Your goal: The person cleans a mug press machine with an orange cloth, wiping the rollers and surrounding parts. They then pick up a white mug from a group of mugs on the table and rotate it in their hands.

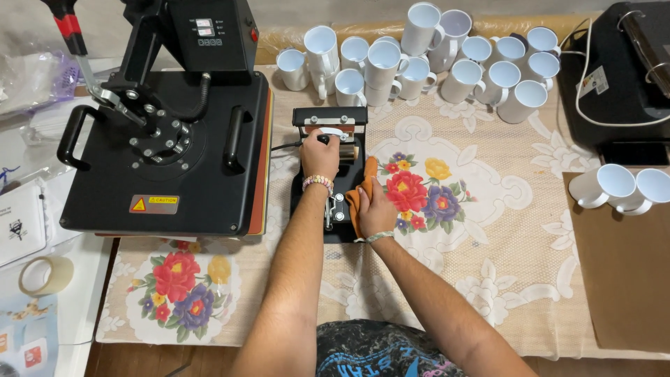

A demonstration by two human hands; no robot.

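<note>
The big black flat heat press [167,139] fills the left of the floral tablecloth [488,230], a crowd of white mugs [419,63] stands along the back, and between them sits the small black mug press [328,174], just beside the flat press and directly in front of the person. The left hand [319,152] is clenched around the mug press's black lever knob [324,139], so a firm, straight pull with the base kept flat would likely serve best. The right hand [375,209] grasps an orange cloth [361,192] pressed against the press's right side, which seems a wise shield from heat while steadying it.
</note>
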